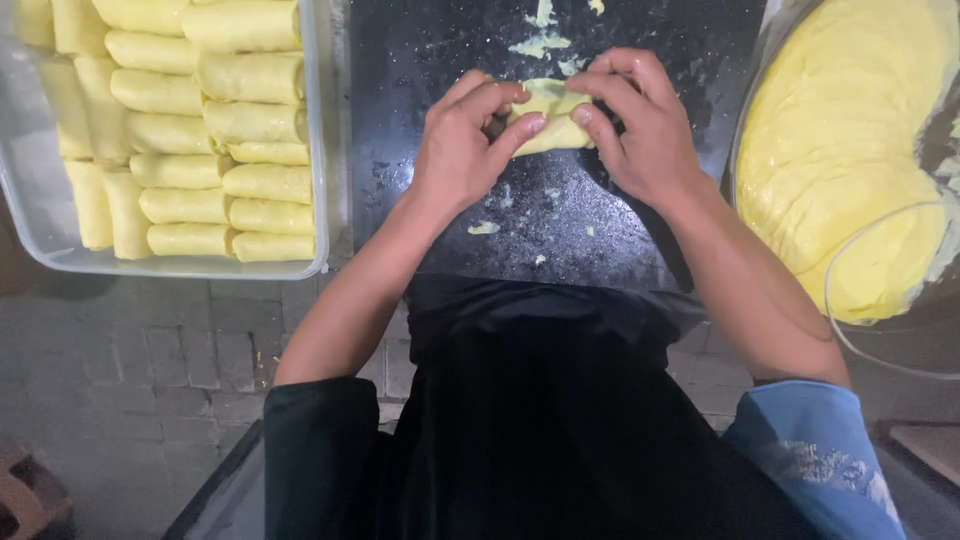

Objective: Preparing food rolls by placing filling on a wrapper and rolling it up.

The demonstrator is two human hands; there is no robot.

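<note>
Centrally, both hands (550,125) pinching yellow roll (548,118), clear tub (322,150) left

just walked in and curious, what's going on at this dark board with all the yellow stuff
A person is folding a thin yellow wrapper into a roll on a dark board, with the left hand and right hand both pinching it. To the left, a clear container holds rows of finished yellow rolls. To the right sits a stack of flat yellow wrappers. Small yellow scraps lie scattered on the board.
</note>
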